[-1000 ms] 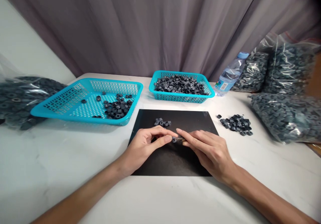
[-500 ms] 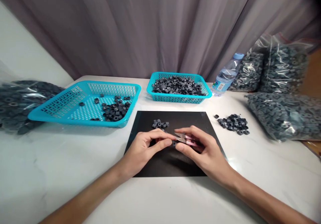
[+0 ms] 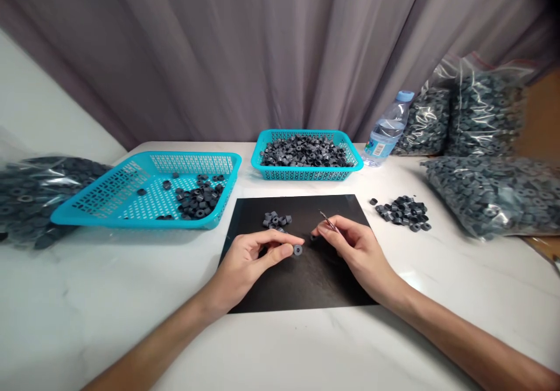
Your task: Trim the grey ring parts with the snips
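Over the mat [image 3: 328,286], with its facing edge toward six o'clock, the left hand [image 3: 248,261] pinches a grey ring [image 3: 298,250] between thumb and forefinger. From that ring, taken as the clock's centre, the right hand [image 3: 357,248] sits at three, closed around a pair of snips [image 3: 329,222], whose tips point toward ten. By the right fingertips shows a small dark piece [image 3: 313,237]; whether they grip it I cannot tell.

At eleven, just beyond the left hand, a small cluster [image 3: 275,220] of rings lies on the mat. Between two and three, off the mat, a loose pile [image 3: 405,212] lies on the table [image 3: 306,350]. The large basket [image 3: 131,223], at ten, has its rings mostly gathered toward its own four o'clock corner; the small basket [image 3: 306,170], at twelve, is heaped with them. A bottle [image 3: 385,134] stands at one, with bags [image 3: 485,117] of rings at two.
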{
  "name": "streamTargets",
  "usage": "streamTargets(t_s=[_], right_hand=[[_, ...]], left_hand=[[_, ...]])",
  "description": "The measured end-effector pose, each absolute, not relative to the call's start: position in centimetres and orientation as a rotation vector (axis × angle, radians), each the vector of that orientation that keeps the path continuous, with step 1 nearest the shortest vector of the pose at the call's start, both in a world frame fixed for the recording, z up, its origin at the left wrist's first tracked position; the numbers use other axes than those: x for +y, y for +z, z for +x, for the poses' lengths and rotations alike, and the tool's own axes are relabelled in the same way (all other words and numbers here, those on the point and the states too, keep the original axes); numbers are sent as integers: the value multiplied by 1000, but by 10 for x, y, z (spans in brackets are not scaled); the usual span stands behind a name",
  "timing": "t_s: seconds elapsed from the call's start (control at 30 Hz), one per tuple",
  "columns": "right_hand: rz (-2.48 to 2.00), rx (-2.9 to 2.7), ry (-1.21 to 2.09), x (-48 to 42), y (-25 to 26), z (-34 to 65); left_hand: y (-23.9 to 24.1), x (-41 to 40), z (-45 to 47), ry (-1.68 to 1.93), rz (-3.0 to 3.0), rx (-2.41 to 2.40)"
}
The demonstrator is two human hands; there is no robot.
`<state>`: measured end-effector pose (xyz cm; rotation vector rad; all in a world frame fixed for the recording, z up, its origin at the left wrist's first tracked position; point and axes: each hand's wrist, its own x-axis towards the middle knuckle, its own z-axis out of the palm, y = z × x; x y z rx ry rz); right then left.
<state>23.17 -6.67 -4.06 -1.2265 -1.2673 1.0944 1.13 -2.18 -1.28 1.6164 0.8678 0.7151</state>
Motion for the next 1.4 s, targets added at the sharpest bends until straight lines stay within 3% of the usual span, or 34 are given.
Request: streamTargets(t_s=[0.3, 0.53, 0.93, 1.4], right_hand=[[-1227, -1260, 1115, -65, -42, 230], [-1451, -1330, 654, -48, -46, 253], [-1625, -1642, 440, -49, -47, 252], [-1641, -1683, 425, -50, -47, 250]], left_hand=[[-10, -21, 13, 718, 1592, 849], [-10, -22, 12, 726, 1625, 897], [-17, -23, 15, 655, 1421, 760], [-20, -28, 12, 708, 1689, 824]])
